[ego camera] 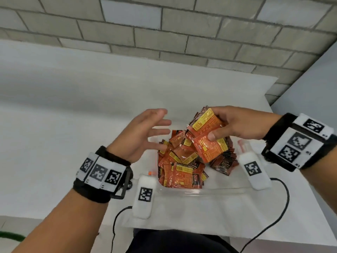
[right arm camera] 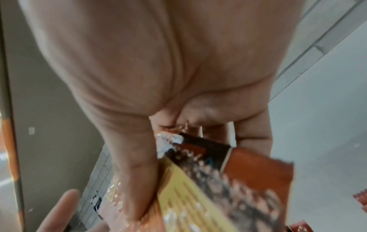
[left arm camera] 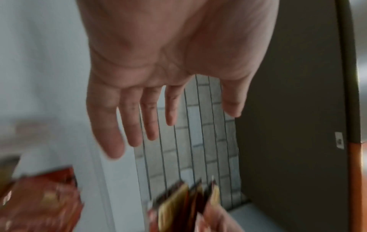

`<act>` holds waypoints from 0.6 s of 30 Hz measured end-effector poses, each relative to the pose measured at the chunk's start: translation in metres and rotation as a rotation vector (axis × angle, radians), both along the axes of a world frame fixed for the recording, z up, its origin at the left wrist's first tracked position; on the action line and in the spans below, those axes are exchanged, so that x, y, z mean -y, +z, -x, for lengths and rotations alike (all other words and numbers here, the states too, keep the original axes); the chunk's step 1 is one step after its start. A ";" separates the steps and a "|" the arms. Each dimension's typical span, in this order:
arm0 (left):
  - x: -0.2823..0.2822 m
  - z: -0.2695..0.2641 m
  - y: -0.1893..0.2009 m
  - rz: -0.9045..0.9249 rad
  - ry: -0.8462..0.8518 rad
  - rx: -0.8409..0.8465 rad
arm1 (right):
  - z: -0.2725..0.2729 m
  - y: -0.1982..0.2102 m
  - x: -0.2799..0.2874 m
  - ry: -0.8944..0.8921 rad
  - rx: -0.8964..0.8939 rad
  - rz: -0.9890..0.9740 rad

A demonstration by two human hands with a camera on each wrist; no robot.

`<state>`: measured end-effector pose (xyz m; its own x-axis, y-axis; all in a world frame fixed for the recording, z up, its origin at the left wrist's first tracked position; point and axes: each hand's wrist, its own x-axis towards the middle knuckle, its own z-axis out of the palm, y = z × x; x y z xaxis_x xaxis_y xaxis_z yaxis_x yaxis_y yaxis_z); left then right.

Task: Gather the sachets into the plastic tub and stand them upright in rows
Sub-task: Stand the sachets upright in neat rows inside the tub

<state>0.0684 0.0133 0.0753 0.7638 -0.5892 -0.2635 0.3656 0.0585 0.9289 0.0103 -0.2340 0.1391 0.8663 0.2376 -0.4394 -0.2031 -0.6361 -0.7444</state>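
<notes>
sachets (ego camera: 209, 136) bunched in right hand (ego camera: 242, 125) above plastic tub (ego camera: 209, 191); left hand (ego camera: 144, 132) spread, holding nothing; white table (ego camera: 73, 125), grey brick wall (ego camera: 164, 24).

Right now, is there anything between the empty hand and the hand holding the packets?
Nothing. In the head view the left hand is open beside the bunch of sachets that the right hand grips; only air separates them, above the tub.

the clear plastic tub (ego camera: 200, 191) is crowded by a loose heap of red-orange foil sachets (ego camera: 182, 161) — only its near strip is left bare. the space above the heap is taken up by the right hand (ego camera: 235, 125), a fanned bunch of sachets (ego camera: 209, 136) gripped in it, and by the left hand (ego camera: 144, 134), fingers spread. the white tabletop (ego camera: 73, 143) to the left lies unobstructed — the brick wall (ego camera: 164, 24) closes it off behind.
</notes>
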 end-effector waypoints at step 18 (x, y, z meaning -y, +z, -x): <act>0.097 0.036 -0.009 0.222 -0.208 -0.308 | 0.025 -0.031 0.020 -0.316 0.407 0.208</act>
